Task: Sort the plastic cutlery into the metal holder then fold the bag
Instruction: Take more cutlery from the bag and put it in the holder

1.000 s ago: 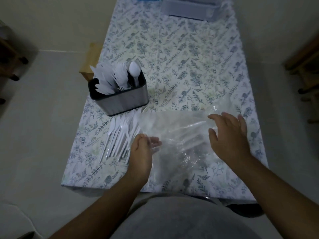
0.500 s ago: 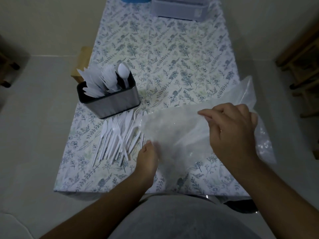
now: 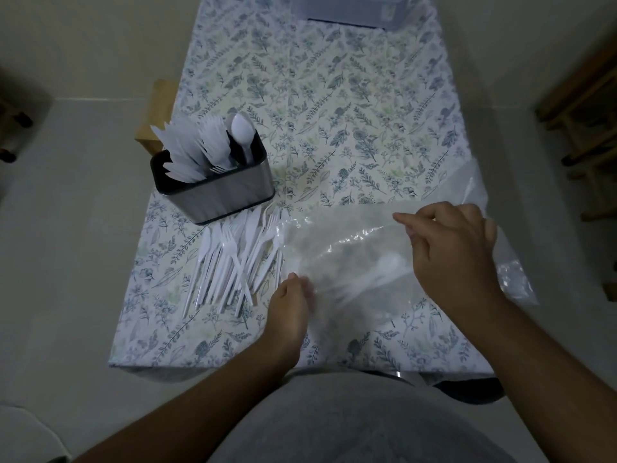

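Note:
A clear plastic bag (image 3: 347, 248) lies on the near right part of the floral table (image 3: 334, 111), with some white cutlery showing through it. My right hand (image 3: 457, 252) pinches the bag's upper edge and holds it folded over toward the left. At the bag's near left corner my left hand (image 3: 290, 305) presses down, its fingers partly hidden under the plastic. A pile of loose white plastic cutlery (image 3: 233, 259) lies left of the bag. The metal holder (image 3: 217, 188) stands behind the pile with knives, forks and a spoon upright in it.
A grey plastic container (image 3: 350, 11) sits at the table's far end. A wooden stool (image 3: 157, 111) stands beside the table's left edge, and wooden furniture (image 3: 587, 105) stands at the right. The table's near edge is just in front of my body.
My right hand went from flat on the bag to pinching its right side, lifted it and carried it leftward over the rest. My left hand shifted to the bag's near left corner.

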